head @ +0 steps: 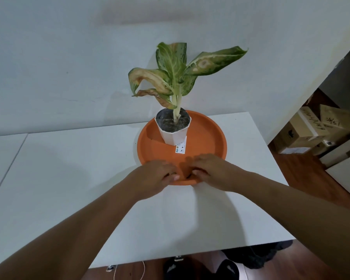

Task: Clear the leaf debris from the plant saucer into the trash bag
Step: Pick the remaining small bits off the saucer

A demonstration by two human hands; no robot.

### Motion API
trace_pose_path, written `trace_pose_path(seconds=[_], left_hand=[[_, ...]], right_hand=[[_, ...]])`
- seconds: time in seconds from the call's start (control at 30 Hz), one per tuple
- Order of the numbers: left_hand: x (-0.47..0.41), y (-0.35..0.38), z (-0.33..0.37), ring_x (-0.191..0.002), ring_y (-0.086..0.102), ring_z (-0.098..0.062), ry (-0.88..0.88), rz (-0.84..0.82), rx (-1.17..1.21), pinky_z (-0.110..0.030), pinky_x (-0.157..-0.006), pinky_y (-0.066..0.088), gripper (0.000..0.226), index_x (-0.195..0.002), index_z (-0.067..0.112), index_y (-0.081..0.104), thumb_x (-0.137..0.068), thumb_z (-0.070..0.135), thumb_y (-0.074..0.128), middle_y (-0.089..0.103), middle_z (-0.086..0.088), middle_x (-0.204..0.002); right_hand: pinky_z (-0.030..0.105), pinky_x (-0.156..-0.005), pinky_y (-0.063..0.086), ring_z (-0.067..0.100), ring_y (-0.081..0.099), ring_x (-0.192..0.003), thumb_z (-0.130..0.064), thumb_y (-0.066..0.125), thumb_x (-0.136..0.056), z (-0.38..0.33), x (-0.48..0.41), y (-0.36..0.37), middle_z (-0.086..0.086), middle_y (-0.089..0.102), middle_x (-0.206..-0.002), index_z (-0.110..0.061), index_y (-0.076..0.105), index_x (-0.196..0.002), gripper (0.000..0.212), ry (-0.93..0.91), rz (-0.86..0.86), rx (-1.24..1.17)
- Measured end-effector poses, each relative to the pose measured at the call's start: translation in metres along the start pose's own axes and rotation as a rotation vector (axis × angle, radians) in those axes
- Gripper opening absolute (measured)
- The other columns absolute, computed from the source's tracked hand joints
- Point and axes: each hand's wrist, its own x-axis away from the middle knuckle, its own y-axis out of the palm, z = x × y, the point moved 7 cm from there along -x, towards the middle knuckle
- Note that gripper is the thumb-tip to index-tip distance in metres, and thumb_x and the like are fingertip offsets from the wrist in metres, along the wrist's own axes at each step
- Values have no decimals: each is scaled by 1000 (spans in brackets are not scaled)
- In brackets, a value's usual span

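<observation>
Both hands sit close together at the near edge of the orange saucer (207, 136) on the white table (69, 168). The left hand (157, 176) and right hand (211, 171) have bent fingers, but I cannot tell what they hold. A white pot (173, 133) with a droopy plant (176, 77) stands on the far side of the saucer.
</observation>
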Motion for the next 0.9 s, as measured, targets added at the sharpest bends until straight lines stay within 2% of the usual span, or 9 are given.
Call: trace_pose_path(seconds=[0.07, 0.13, 0.2, 0.27, 0.33, 0.5, 0.63, 0.73, 0.9], left_hand=[[-6, -5, -5, -85, 53, -12, -101, 43, 0, -37, -80, 49, 17, -82, 28, 50, -93, 41, 53, 53, 9, -87], [-12, -6, -6, -92, 56, -17, -207, 35, 13, -38, -84, 51, 20, -90, 17, 61, -88, 37, 62, 56, 4, -95], [-18, -5, -8, -97, 56, -19, -312, 14, 72, -37, -86, 52, 25, -104, 18, 65, -83, 31, 68, 54, 2, -105], [-23, -4, -4, -96, 57, -20, -347, 11, 112, -37, -82, 54, 24, -101, 20, 63, -78, 23, 68, 55, 0, -106], [-27, -4, -2, -93, 58, -19, -352, 38, 143, -29, -72, 51, 20, -96, 19, 63, -76, 14, 67, 56, 0, -102], [-29, -1, -2, -85, 59, -18, -412, 82, 239, -14, -56, 39, 16, -86, 16, 64, -77, 3, 68, 59, 0, -92], [-27, 0, -5, -84, 61, -18, -455, 70, 269, -18, -63, 45, 14, -85, 14, 69, -77, 3, 68, 61, 2, -86], [-28, 0, -4, -83, 64, -24, -477, 63, 286, -29, -71, 53, 10, -82, 10, 70, -76, 2, 70, 64, -2, -85], [-28, 1, -9, -73, 59, -20, -478, 84, 278, -25, -62, 48, 27, -60, 17, 56, -75, -1, 68, 63, -6, -77]], right_hand=[[36, -88, 42, 24, 51, -98, -38, 57, -86, 14, -7, -5, 5, 52, -103, -24, 56, -119, 36, 118, 8, 46], [29, -82, 43, 21, 52, -97, -38, 69, -78, 19, -14, -6, 1, 48, -101, -23, 59, -117, 43, 182, -41, -24], [21, -70, 42, 17, 55, -89, -29, 75, -73, 14, -21, -8, 1, 54, -98, -17, 64, -109, 39, 172, -57, -91], [13, -59, 37, 15, 55, -82, -19, 74, -72, 10, -26, -8, 6, 65, -98, -10, 66, -102, 32, 130, -43, -83], [15, -55, 32, 14, 51, -78, -14, 70, -75, 5, -29, -5, 10, 69, -99, -6, 67, -99, 25, 101, -33, -53], [21, -70, 33, 25, 59, -94, -15, 64, -83, -4, -31, -1, 13, 64, -107, -6, 65, -105, 24, 100, -34, -14], [25, -76, 42, 27, 61, -100, -15, 62, -85, -4, -34, 2, 13, 65, -111, -6, 65, -108, 25, 123, -63, 15], [27, -82, 44, 28, 61, -103, -14, 59, -87, -7, -36, 5, 13, 67, -113, -7, 66, -109, 24, 110, -118, 27], [28, -82, 43, 30, 61, -106, -8, 53, -90, -19, -32, 1, 14, 67, -114, -6, 66, -113, 27, 68, -138, -22]])
